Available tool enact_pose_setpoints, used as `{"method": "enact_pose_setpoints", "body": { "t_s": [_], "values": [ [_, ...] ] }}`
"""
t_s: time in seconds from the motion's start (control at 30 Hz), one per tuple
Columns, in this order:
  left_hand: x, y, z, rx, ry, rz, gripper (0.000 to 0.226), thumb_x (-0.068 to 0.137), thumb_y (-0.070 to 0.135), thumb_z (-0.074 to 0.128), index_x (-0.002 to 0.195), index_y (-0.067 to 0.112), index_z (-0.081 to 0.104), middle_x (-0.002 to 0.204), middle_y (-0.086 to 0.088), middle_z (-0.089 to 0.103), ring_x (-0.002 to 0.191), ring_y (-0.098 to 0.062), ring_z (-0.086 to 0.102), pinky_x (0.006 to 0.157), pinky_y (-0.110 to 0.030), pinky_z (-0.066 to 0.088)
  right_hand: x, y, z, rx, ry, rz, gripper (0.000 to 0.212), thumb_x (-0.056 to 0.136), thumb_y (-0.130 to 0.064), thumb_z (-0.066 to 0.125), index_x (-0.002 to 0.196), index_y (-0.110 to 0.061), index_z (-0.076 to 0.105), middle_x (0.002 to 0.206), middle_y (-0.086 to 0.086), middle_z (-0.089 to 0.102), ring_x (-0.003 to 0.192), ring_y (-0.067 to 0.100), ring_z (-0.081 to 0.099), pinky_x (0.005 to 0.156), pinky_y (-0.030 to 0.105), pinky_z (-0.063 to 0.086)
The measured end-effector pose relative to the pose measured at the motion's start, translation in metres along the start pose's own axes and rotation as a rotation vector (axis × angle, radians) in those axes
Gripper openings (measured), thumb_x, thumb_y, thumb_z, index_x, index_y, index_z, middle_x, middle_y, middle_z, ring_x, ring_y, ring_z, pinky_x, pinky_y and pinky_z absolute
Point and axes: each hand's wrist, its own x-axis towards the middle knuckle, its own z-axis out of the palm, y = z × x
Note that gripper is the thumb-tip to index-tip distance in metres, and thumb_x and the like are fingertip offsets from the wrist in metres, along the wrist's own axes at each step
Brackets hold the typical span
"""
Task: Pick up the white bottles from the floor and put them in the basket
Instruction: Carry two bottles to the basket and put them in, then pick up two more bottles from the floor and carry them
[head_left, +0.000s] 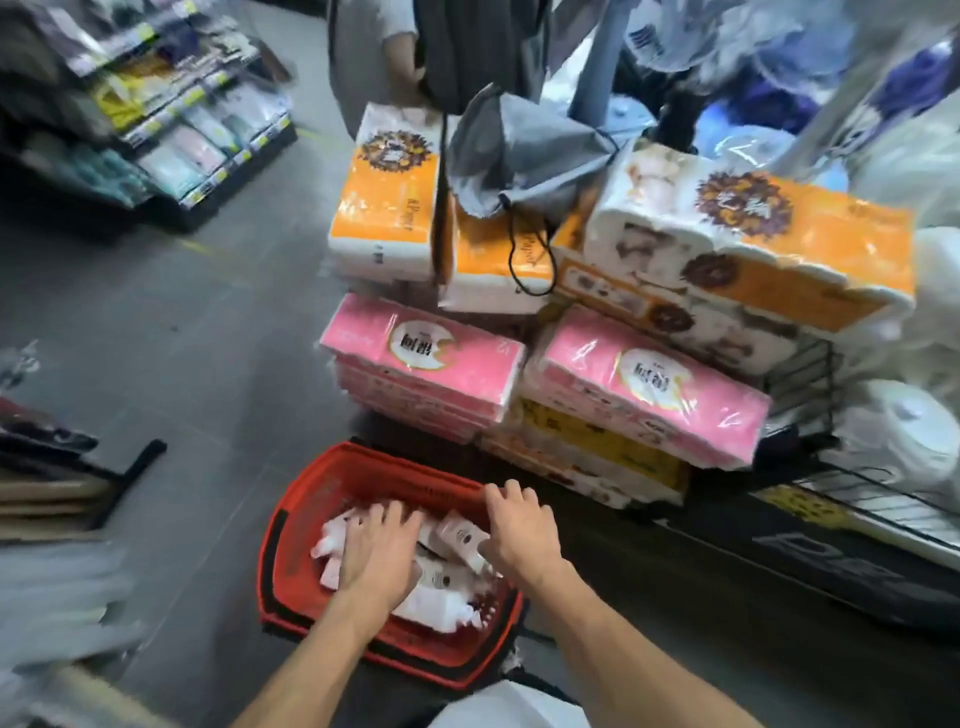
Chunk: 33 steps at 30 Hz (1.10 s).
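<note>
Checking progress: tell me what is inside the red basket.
White bottles lie heaped in the red basket. The left hand rests on them and the right hand covers the right side, so whatever is beneath the hands, and the basket's floor, cannot be seen.

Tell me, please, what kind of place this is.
Probably a shop aisle: shelves of packaged goods with price strips, stacked tissue packs, and a red shopping basket on the floor.
</note>
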Motion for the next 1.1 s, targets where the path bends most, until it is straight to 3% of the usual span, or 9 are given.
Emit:
{"method": "enact_pose_setpoints", "body": {
  "t_s": [0.2, 0.43, 0.6, 0.93, 1.1],
  "values": [
    [-0.017, 0.036, -0.041, 0.147, 0.105, 0.257, 0.055, 0.094, 0.034, 0.055, 0.145, 0.034, 0.036, 0.143, 0.001, 0.041, 0.13, -0.025, 0.039, 0.102, -0.043, 0.032, -0.08, 0.034, -0.008, 0.157, 0.139, 0.247, 0.06, 0.088, -0.041, 0.064, 0.14, -0.032, 0.036, 0.131, 0.001, 0.048, 0.12, 0.028, 0.049, 0.095, 0.044, 0.046],
    [-0.038, 0.108, -0.069, 0.287, 0.157, 0.572, 0.066, 0.093, 0.044, 0.058, 0.152, 0.032, 0.03, 0.149, 0.0, 0.039, 0.136, -0.027, 0.037, 0.105, -0.045, 0.032, -0.181, 0.098, -0.01, 0.313, 0.212, 0.585, 0.057, 0.086, -0.032, 0.066, 0.137, -0.031, 0.041, 0.131, 0.002, 0.046, 0.123, 0.029, 0.047, 0.095, 0.044, 0.046],
    [-0.069, 0.187, -0.086, 0.367, 0.2, 0.797, 0.07, 0.092, 0.047, 0.058, 0.153, 0.034, 0.027, 0.149, 0.0, 0.039, 0.136, -0.026, 0.038, 0.105, -0.043, 0.035, -0.262, 0.142, 0.004, 0.475, 0.315, 0.832, 0.057, 0.086, -0.023, 0.065, 0.138, -0.03, 0.042, 0.133, 0.002, 0.045, 0.122, 0.027, 0.047, 0.094, 0.041, 0.044],
    [-0.174, 0.38, -0.073, 0.436, 0.262, 1.125, 0.063, 0.091, 0.045, 0.054, 0.149, 0.036, 0.033, 0.144, 0.003, 0.043, 0.132, -0.024, 0.042, 0.1, -0.04, 0.039, -0.457, 0.244, 0.049, 0.67, 0.53, 1.276, 0.057, 0.085, -0.024, 0.066, 0.137, -0.032, 0.045, 0.133, 0.001, 0.047, 0.127, 0.026, 0.046, 0.1, 0.038, 0.042],
    [-0.222, 0.459, -0.058, 0.399, 0.28, 1.235, 0.065, 0.089, 0.043, 0.055, 0.149, 0.036, 0.033, 0.142, 0.003, 0.046, 0.13, -0.023, 0.044, 0.098, -0.038, 0.04, -0.535, 0.284, 0.069, 0.713, 0.624, 1.397, 0.059, 0.085, -0.03, 0.068, 0.138, -0.031, 0.042, 0.134, 0.002, 0.049, 0.128, 0.026, 0.049, 0.099, 0.036, 0.045]
  ]
}}
